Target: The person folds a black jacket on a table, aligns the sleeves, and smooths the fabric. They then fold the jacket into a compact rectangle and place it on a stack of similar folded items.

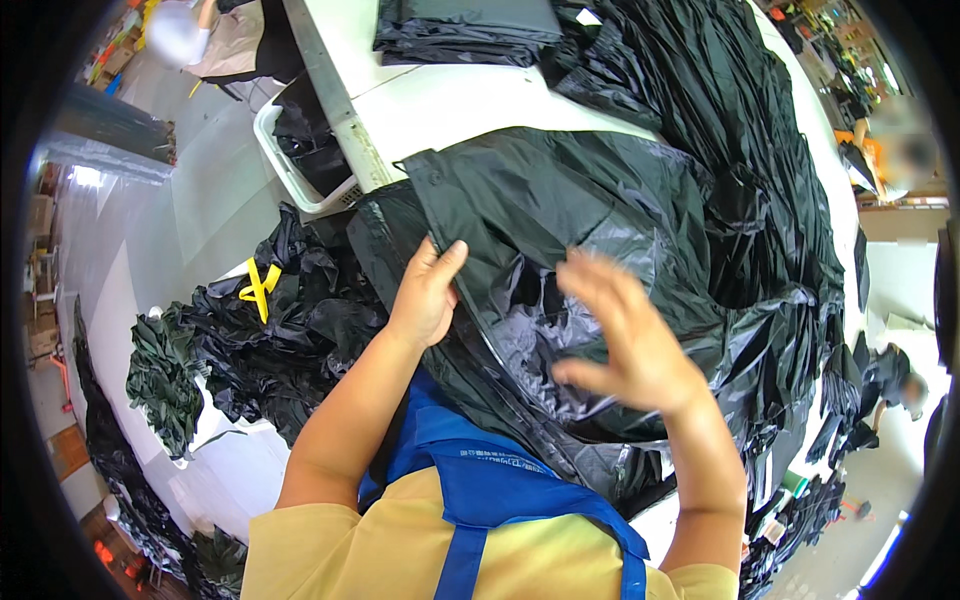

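Note:
A shiny black garment [560,190] of thin, raincoat-like fabric lies spread over the near side of the white table. My left hand [428,295] is closed on its left edge, where a long seam or placket runs toward my body; the thumb is on top and some fingers are hidden. Above the crumpled, lighter-looking middle of the garment is my right hand [630,340], its fingers apart and slightly smeared by motion. Nothing shows in it. A small dark loop stands out at the garment's upper left corner.
Folded black garments [465,30] are stacked on the white table [440,105]. A large heap of black garments [710,100] covers its right side. At left are a white basket [275,160] and a crumpled black pile [290,320] with a yellow strap [260,290]. Other people work farther off.

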The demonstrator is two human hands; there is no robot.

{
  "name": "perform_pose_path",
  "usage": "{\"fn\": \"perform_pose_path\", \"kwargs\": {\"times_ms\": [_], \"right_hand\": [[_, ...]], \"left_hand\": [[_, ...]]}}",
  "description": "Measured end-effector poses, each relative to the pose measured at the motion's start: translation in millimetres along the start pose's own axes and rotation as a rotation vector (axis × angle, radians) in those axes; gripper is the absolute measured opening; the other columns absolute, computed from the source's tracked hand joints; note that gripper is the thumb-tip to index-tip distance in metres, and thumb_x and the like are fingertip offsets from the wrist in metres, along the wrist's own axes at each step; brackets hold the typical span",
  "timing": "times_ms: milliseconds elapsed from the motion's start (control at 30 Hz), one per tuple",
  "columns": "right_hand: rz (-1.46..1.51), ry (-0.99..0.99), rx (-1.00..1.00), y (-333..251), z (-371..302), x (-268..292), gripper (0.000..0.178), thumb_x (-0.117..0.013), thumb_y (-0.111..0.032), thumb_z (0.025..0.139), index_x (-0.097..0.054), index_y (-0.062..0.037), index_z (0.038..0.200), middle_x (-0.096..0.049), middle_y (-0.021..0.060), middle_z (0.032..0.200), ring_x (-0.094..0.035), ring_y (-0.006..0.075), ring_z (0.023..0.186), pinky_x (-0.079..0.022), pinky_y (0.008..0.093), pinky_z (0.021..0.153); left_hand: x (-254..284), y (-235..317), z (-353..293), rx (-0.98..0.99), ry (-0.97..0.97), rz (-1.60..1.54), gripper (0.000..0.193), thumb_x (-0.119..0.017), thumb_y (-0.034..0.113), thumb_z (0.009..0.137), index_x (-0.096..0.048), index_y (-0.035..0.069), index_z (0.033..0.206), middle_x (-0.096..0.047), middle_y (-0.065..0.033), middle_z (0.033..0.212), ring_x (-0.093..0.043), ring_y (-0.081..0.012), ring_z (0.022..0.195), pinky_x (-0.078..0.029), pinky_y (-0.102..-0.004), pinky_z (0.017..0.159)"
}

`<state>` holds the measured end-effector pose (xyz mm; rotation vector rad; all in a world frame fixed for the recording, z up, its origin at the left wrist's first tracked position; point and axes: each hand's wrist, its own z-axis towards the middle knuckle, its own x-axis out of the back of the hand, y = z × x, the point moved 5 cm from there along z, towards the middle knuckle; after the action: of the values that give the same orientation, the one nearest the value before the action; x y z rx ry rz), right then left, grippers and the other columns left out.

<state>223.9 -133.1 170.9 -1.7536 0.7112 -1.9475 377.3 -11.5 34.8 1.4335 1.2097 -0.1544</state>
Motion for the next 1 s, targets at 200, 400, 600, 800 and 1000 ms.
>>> {"fn": "perform_pose_path", "kwargs": {"times_ms": [200, 400, 600, 800, 1000], "right_hand": [[0.049, -0.18, 0.133, 19, 151, -25, 0.094, -0.086, -0.031, 0.058, -0.043, -0.0018, 0.137, -0.051, 0.0248, 0.128, -0.042, 0.0415, 0.127, -0.033, 0.0456, 0.109], [0.035, -0.551, -0.05, 37, 146, -82, 0.027, -0.076, -0.018, 0.078, -0.066, -0.001, 0.097, -0.065, 0.0147, 0.088, -0.06, 0.0331, 0.095, -0.044, 0.0384, 0.096], [0.444, -0.319, -0.4, 86, 131, -98, 0.012, -0.066, -0.011, 0.089, -0.061, -0.0034, 0.097, -0.055, 0.006, 0.071, -0.048, 0.0121, 0.071, -0.043, 0.0283, 0.068], [0.538, -0.472, -0.634, 94, 131, -91, 0.013, -0.068, -0.009, 0.086, -0.065, -0.0025, 0.096, -0.061, 0.0003, 0.082, -0.053, 0.0089, 0.08, -0.044, 0.025, 0.077], [0.576, -0.556, -0.509, 88, 128, -91, 0.014, -0.071, -0.007, 0.082, -0.065, -0.0011, 0.093, -0.064, 0.0006, 0.082, -0.056, 0.0093, 0.078, -0.045, 0.0253, 0.075]], "left_hand": [[9, 10, -19, 0.053, -0.268, 0.397, 0.024, -0.057, 0.012, 0.096, -0.056, 0.001, 0.118, -0.059, 0.0011, 0.105, -0.053, -0.0067, 0.096, -0.043, -0.0243, 0.087], [142, 6, -23, -0.201, 0.579, 0.773, 0.033, -0.061, 0.004, 0.088, -0.053, 0.002, 0.119, -0.056, -0.008, 0.106, -0.057, -0.0151, 0.092, -0.046, -0.0283, 0.087], [169, -7, 13, -0.003, 0.442, 0.547, 0.052, -0.061, -0.002, 0.085, -0.044, 0.003, 0.133, -0.058, -0.0103, 0.101, -0.061, -0.0158, 0.08, -0.053, -0.0288, 0.073], [178, 1, 19, 0.064, 0.342, 0.228, 0.041, -0.059, 0.003, 0.089, -0.048, 0.003, 0.129, -0.058, -0.0078, 0.095, -0.059, -0.0162, 0.079, -0.052, -0.0296, 0.072], [166, 16, 23, 0.048, 0.256, 0.336, 0.013, -0.065, 0.008, 0.089, -0.064, 0.002, 0.1, -0.063, -0.005, 0.093, -0.064, -0.0144, 0.077, -0.053, -0.0277, 0.07]]}}
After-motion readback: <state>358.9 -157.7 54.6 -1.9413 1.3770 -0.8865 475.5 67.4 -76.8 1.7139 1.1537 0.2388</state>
